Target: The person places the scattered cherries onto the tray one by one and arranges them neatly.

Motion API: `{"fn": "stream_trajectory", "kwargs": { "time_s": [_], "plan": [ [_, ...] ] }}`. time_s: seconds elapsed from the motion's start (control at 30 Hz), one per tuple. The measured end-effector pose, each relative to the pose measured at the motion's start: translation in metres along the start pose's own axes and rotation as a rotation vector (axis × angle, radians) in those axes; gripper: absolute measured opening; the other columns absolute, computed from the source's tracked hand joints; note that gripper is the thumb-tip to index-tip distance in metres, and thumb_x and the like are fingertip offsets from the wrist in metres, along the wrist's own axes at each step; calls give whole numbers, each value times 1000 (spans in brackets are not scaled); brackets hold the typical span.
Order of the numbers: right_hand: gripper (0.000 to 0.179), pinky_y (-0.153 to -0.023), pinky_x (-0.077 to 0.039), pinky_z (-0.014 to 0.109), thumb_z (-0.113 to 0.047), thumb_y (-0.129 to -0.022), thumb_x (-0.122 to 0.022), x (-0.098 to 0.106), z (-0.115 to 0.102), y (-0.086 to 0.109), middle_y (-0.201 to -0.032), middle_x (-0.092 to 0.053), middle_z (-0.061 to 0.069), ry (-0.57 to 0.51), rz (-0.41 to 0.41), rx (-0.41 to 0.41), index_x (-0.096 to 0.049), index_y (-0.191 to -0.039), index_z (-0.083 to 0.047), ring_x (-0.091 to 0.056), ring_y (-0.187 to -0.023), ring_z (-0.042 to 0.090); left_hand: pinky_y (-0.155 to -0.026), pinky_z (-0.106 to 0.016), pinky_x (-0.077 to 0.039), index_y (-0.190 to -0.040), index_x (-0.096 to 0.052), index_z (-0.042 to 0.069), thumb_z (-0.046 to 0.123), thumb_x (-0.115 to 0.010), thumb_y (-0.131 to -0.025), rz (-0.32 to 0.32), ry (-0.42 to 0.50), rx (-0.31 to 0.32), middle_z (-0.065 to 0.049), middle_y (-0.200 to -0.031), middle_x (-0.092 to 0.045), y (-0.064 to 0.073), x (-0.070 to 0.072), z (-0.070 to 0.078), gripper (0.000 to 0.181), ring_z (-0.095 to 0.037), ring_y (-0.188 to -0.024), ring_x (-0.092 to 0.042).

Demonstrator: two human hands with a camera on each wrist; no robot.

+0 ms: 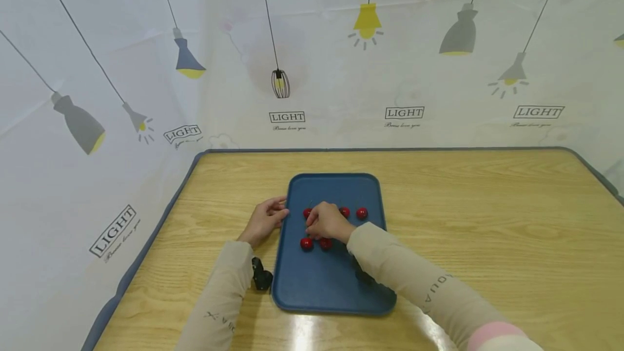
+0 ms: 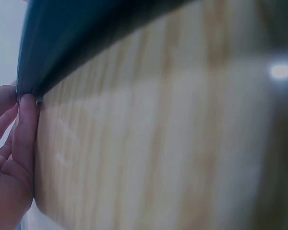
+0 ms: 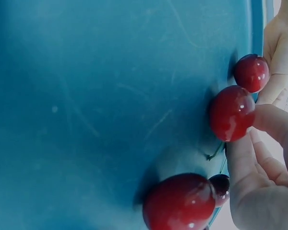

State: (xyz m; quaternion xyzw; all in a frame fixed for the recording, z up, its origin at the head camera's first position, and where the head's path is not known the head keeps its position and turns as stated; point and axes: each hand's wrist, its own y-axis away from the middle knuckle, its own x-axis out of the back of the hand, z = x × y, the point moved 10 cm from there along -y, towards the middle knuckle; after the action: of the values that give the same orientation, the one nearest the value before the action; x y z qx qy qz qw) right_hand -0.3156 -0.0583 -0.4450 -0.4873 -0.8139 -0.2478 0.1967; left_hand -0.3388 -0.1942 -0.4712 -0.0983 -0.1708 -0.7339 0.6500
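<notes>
A blue tray (image 1: 326, 286) lies on the table with several red cherries on it. My right hand (image 1: 329, 222) reaches over the tray from the right; its thumb and fingers pinch a cherry (image 3: 232, 113) near the left side. Close by in the right wrist view are a large cherry (image 3: 180, 203), a darker one (image 3: 221, 188) partly behind it, and another (image 3: 251, 73) toward the left rim. Two cherries, one (image 1: 362, 213) at the far right, show beyond the right hand. My left hand (image 1: 265, 220) rests at the tray's left rim, fingertips touching it.
A small black object (image 1: 261, 275) sits beside the tray's lower left edge, near the left sleeve (image 1: 219, 291). The wooden table (image 1: 487, 221) ends at a white wall covering (image 1: 336, 85) printed with lamps, behind and at the left.
</notes>
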Motion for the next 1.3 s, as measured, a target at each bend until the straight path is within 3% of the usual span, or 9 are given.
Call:
{"fn": "stream_trajectory", "kwargs": {
  "time_s": [0.67, 1.3],
  "plan": [
    [5, -54, -50, 23, -2, -76, -68, 1, -1, 2, -65, -63, 5, 35, 4, -15, -66, -80, 1, -59, -55, 11, -68, -30, -51, -128, -47, 7, 9, -56, -87, -2, 1, 2, -14, -106, -53, 1, -1, 1, 42, -20, -87, -55],
    [6, -54, -50, 22, -3, -75, -69, 0, -4, 0, -64, -62, 4, 81, 1, 23, -67, -79, 0, -58, -53, 10, -69, -30, -50, -128, -47, 7, 10, -56, -87, -7, 12, 19, -15, -107, -52, -2, -1, -4, 42, -21, -89, -54]
  ]
}}
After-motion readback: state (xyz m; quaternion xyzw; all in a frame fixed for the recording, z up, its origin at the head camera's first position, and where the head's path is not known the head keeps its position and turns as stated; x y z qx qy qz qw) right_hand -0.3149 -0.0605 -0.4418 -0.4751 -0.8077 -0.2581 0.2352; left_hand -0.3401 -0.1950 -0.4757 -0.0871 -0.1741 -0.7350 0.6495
